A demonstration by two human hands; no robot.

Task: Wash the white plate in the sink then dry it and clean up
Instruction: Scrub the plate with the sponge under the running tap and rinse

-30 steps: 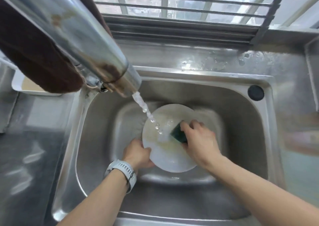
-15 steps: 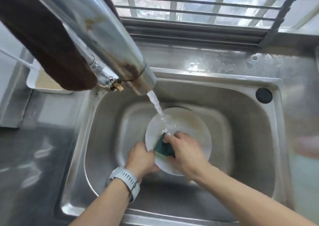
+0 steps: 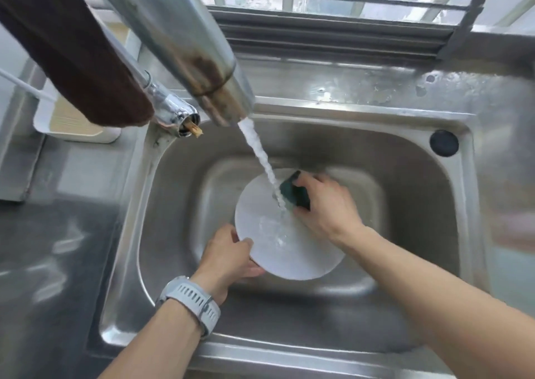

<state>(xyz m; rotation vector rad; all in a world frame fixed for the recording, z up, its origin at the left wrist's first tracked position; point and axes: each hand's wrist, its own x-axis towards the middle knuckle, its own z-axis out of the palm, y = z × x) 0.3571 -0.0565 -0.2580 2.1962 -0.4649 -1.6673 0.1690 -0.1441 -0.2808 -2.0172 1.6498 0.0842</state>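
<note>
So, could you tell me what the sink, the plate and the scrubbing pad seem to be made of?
Sink: brushed stainless steel, judging by its grey sheen and soft reflections.
Plate: smooth, opaque white, probably glazed ceramic, though melamine is possible.
Scrubbing pad: dark green and matte, likely a synthetic scouring sponge.

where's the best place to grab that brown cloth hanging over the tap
Take the brown cloth at its free lower end, coming from below on the left. That end hangs loose off the faucet, clear of the water stream; the rest lies draped on the pipe.
</note>
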